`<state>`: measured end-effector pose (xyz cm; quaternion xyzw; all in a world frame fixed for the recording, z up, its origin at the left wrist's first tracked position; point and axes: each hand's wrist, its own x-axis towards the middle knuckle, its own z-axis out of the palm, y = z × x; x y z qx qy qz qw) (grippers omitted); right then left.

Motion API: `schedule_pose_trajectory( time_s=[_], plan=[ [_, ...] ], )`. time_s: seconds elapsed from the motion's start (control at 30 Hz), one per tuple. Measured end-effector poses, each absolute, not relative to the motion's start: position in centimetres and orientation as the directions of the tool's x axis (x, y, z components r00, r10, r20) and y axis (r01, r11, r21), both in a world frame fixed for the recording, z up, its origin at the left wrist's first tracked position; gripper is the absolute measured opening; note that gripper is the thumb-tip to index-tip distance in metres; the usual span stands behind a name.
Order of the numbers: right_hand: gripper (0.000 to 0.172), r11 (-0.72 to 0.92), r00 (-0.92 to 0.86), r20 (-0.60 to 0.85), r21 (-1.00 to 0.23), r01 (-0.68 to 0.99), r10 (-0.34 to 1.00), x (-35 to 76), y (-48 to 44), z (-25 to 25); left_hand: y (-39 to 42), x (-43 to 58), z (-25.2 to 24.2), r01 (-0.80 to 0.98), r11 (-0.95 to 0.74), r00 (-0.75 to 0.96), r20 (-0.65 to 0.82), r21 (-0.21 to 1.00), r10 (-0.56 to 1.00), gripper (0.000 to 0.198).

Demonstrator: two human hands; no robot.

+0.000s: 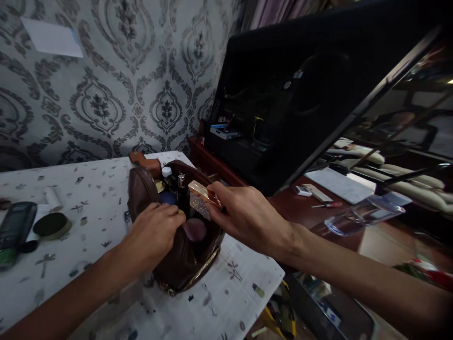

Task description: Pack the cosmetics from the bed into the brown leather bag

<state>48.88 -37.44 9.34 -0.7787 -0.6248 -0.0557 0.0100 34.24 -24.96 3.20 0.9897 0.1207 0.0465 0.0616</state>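
Observation:
A brown makeup bag [141, 189] with a gold zipper stands unzipped on the table, filled with cosmetics. My left hand [155, 231] is closed over the bag's left side, its fingertips inside the opening beside a small bit of yellow. Between the thumb and fingers of my right hand [247, 217] is a shiny rose-gold case [200, 190] with a glittery lower part, held over the opening. Inside the bag I see a pinkish round makeup brush head [195, 229], a dark bottle with a silver top [181, 183] and a white-capped bottle [167, 173].
A patterned white cloth [95, 203] covers the table. To the left lie a round dark-lidded tin [52, 225], a white tube [53, 198] and a dark handheld device [17, 226]. A large black screen [269, 104] leans behind; a clear plastic cup [361, 215] lies on the right.

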Motion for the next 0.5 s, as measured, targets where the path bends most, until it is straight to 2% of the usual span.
schedule_pose_trajectory(
  time_s=[0.13, 0.23, 0.43, 0.5],
  plan=[
    [0.016, -0.230, 0.230, 0.074, -0.006, 0.973, 0.970, 49.1, -37.6, 9.4, -25.1, 34.2, 3.3, 0.283, -0.958, 0.958, 0.027, 0.049, 0.285, 0.031],
    [0.016, -0.212, 0.214, 0.073, -0.027, 0.977, 0.974, 49.4, -37.8, 9.2, -24.7, 34.3, 3.2, 0.251, -0.968, 0.968, 0.006, 0.033, 0.251, 0.031],
    [0.016, -0.167, 0.166, 0.070, 0.005, 0.986, 0.984, 49.5, -38.0, 8.8, -23.8, 33.9, 2.6, 0.129, -0.989, 0.987, 0.092, 0.067, 0.135, 0.029],
    [0.018, -0.160, 0.158, 0.066, 0.018, 0.987, 0.985, 49.6, -38.0, 8.6, -23.7, 33.5, 2.3, 0.079, -0.991, 0.979, 0.177, 0.107, 0.097, 0.029]
  ],
)
